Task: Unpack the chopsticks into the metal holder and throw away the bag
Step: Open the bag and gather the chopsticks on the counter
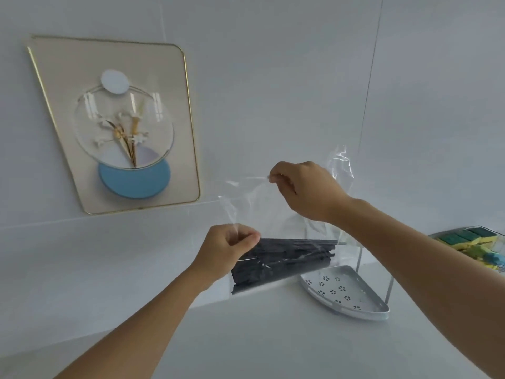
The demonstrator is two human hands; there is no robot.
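A clear plastic bag [247, 199] hangs in the air above the white counter, with a bundle of dark grey chopsticks [284, 262] lying crosswise in its bottom. My left hand [225, 248] pinches the bag's left edge just above the chopsticks. Higher up, my right hand [304, 188] pinches the bag's top edge, and the plastic is stretched between the two hands. Loose film [341, 160] sticks up behind my right hand. No metal holder is in view.
A white perforated corner rack [374, 313] with thin metal posts stands on the counter [246, 346] to the right. Green and yellow sponges [470, 239] lie at the far right. A gold-framed flower picture [114, 124] hangs on the white wall at left.
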